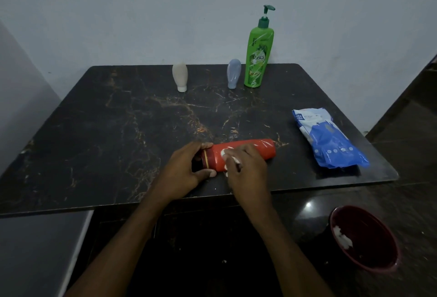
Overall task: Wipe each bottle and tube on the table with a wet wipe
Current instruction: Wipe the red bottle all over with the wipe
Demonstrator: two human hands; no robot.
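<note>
A red bottle (262, 148) lies on its side near the front edge of the dark marble table (118, 131). My left hand (189, 166) grips its dark cap end. My right hand (246, 169) lies over the bottle's middle and pinches a white wet wipe (233, 158) against it. At the back of the table stand a beige tube (180, 76), a grey-blue tube (233, 73) and a tall green pump bottle (257, 55).
A blue and white pack of wet wipes (326, 138) lies at the table's right side. On the floor at the lower right is a dark red bin (369, 237) with a used white wipe (343, 238) inside. A wall stands close behind the table.
</note>
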